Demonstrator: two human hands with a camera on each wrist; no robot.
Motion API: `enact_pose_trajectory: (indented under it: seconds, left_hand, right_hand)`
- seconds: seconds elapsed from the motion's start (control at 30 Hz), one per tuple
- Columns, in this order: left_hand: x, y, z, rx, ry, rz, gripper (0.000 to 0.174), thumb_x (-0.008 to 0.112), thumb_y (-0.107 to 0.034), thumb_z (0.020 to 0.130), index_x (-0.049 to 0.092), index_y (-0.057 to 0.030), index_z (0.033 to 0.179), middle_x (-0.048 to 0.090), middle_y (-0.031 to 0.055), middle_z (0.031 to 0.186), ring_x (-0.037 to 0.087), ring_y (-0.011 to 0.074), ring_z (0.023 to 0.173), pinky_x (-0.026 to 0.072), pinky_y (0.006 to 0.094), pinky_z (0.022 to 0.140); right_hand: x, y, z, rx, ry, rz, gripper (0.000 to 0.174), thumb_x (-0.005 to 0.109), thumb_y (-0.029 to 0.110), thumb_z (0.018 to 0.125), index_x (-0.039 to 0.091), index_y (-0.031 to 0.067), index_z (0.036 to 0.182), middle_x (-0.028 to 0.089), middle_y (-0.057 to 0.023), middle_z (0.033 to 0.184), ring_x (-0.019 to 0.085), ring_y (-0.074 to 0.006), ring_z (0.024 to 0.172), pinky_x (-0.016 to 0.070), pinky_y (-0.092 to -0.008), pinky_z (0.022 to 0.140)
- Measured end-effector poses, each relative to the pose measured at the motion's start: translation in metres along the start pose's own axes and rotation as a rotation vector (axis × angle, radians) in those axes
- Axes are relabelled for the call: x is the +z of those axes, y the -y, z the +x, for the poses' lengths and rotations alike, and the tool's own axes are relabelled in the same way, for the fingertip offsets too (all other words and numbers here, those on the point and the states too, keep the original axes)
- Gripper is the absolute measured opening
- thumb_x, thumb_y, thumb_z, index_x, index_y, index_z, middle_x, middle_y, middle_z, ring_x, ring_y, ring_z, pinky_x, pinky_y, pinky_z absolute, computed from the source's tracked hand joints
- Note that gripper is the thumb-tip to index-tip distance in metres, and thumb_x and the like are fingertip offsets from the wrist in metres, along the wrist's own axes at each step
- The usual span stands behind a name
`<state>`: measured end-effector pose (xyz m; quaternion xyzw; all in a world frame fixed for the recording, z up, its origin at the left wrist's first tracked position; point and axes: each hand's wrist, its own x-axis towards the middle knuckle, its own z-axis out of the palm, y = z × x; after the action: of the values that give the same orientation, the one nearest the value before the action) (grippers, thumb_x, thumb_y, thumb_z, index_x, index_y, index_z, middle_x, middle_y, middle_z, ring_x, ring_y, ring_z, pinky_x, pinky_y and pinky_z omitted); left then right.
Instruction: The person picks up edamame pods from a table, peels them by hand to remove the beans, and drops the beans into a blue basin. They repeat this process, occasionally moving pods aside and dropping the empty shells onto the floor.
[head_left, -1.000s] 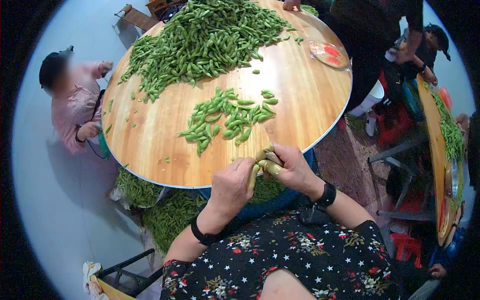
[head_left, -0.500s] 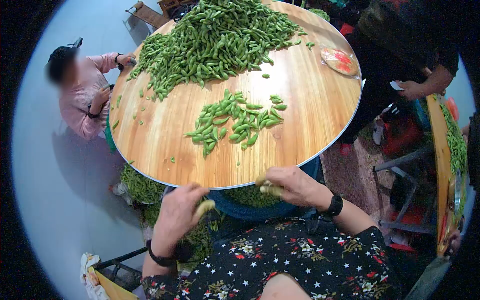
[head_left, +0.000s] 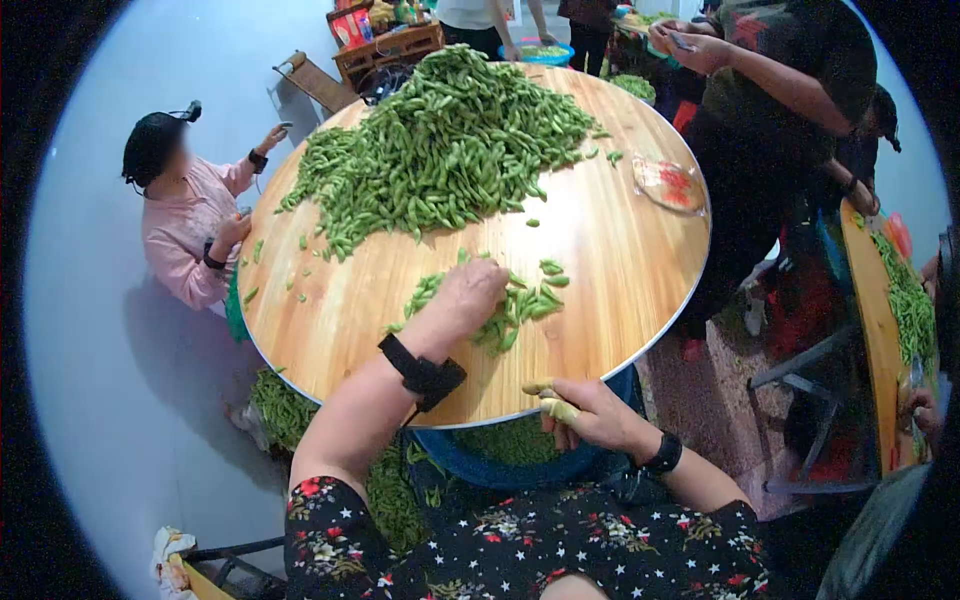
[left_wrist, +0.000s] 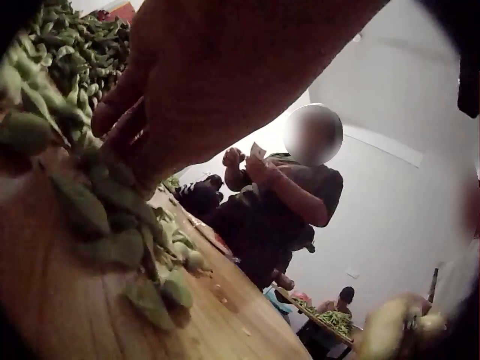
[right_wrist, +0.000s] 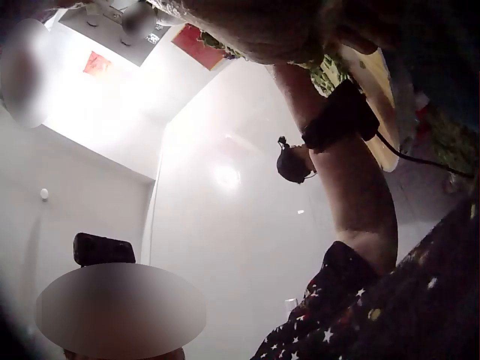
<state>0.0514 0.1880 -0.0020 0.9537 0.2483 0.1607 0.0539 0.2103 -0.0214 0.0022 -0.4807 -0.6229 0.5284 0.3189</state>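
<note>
My left hand reaches over the small group of green soybean pods on the round wooden table. In the left wrist view its fingers point down among the pods, and some of the fingertips are hidden. My right hand hovers at the table's near edge. Yellowish coverings wrap its thumb and index finger, which stand apart with nothing visible between them. A large heap of pods covers the far part of the table.
A blue tub with greens sits under the near edge. At the right lies a flat packet with red print. A person in pink is at the left, and one in dark clothes stands at the right. Another table holds more pods.
My hands were together at the table edge, then parted. The left hand has moved forward onto the small group of pods. The right hand stays near the edge, slightly lower in view.
</note>
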Motion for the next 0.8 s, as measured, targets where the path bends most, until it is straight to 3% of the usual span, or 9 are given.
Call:
enact_pose_trajectory:
  seconds: [0.13,0.2,0.23,0.33,0.4,0.43,0.53,0.57,0.8]
  left_hand:
    - [0.003,-0.001,0.002,-0.080,0.092,0.050,0.018,0.060,-0.005,0.074,0.058,-0.0061,0.092,0.057,0.0138,0.085,0.057,0.0346,0.085,0.0479,0.0428,0.074]
    - [-0.001,-0.004,-0.005,0.005,-0.131,0.014,0.016,0.061,-0.008,0.077,0.056,-0.0039,0.092,0.058,0.0143,0.083,0.058,0.0356,0.082,0.0475,0.0446,0.070]
    - [-0.011,-0.012,-0.005,0.011,-0.135,0.020,0.016,0.061,-0.008,0.077,0.056,-0.0039,0.092,0.058,0.0143,0.083,0.058,0.0356,0.082,0.0475,0.0446,0.070]
    - [-0.040,-0.043,-0.018,-0.088,-0.221,-0.186,0.018,0.061,-0.009,0.081,0.056,-0.0021,0.097,0.061,0.0160,0.082,0.061,0.0324,0.077,0.0490,0.0402,0.066]
    - [-0.050,-0.064,-0.035,-0.245,-0.207,-0.531,0.018,0.059,-0.009,0.086,0.056,-0.0014,0.103,0.063,0.0184,0.082,0.064,0.0248,0.074,0.0495,0.0333,0.065]
    - [-0.053,-0.076,-0.044,-0.246,-0.234,-0.638,0.019,0.055,-0.007,0.088,0.059,-0.0022,0.106,0.065,0.0165,0.084,0.063,0.0266,0.072,0.0490,0.0336,0.064]
    - [-0.048,-0.088,-0.067,-0.167,-0.273,-0.742,0.023,0.054,-0.006,0.090,0.059,-0.0016,0.111,0.064,0.0139,0.077,0.061,0.0221,0.068,0.0483,0.0321,0.063]
    - [-0.043,-0.090,-0.075,-0.234,-0.239,-0.820,0.030,0.053,-0.006,0.090,0.058,-0.0035,0.120,0.063,0.0117,0.077,0.059,0.0181,0.066,0.0478,0.0300,0.063]
    - [-0.039,-0.093,-0.102,-0.265,-0.306,-0.958,0.033,0.052,-0.005,0.091,0.057,-0.0044,0.124,0.065,0.0099,0.082,0.056,0.0123,0.066,0.0471,0.0277,0.064]
  right_hand:
    - [-0.004,0.005,-0.001,0.070,-0.049,0.123,0.038,0.042,0.022,0.100,0.046,-0.0002,0.130,0.059,-0.0027,0.075,0.061,-0.0100,0.058,0.0491,-0.0228,0.048]
    - [-0.006,0.003,0.001,0.048,-0.105,0.157,0.039,0.041,0.024,0.100,0.044,0.0000,0.131,0.060,-0.0040,0.082,0.061,-0.0102,0.061,0.0492,-0.0220,0.050]
    - [-0.008,0.005,0.003,0.040,-0.110,0.154,0.039,0.041,0.024,0.100,0.044,0.0000,0.131,0.060,-0.0040,0.082,0.061,-0.0102,0.061,0.0492,-0.0220,0.050]
    - [-0.007,0.009,0.005,-0.001,-0.194,0.292,0.041,0.040,0.026,0.100,0.041,0.0012,0.133,0.060,-0.0053,0.086,0.059,-0.0105,0.062,0.0475,-0.0216,0.051]
    - [-0.007,0.018,0.009,-0.058,-0.260,0.408,0.039,0.039,0.023,0.100,0.041,0.0040,0.134,0.059,-0.0033,0.082,0.056,-0.0096,0.057,0.0447,-0.0221,0.048]
    - [-0.004,0.028,0.010,-0.065,-0.266,0.471,0.037,0.039,0.022,0.100,0.040,0.0049,0.133,0.058,-0.0039,0.081,0.053,-0.0092,0.054,0.0417,-0.0209,0.046]
    - [0.004,0.033,0.016,-0.085,-0.239,0.563,0.034,0.039,0.021,0.100,0.039,0.0054,0.130,0.057,-0.0048,0.081,0.053,-0.0093,0.053,0.0412,-0.0210,0.046]
    - [0.008,0.035,0.018,-0.094,-0.233,0.569,0.031,0.039,0.021,0.100,0.038,0.0058,0.128,0.057,-0.0052,0.079,0.051,-0.0094,0.050,0.0400,-0.0211,0.044]
    - [0.030,0.047,0.024,-0.018,-0.195,0.551,0.028,0.039,0.020,0.100,0.040,0.0050,0.123,0.056,-0.0044,0.075,0.049,-0.0094,0.046,0.0374,-0.0209,0.040]
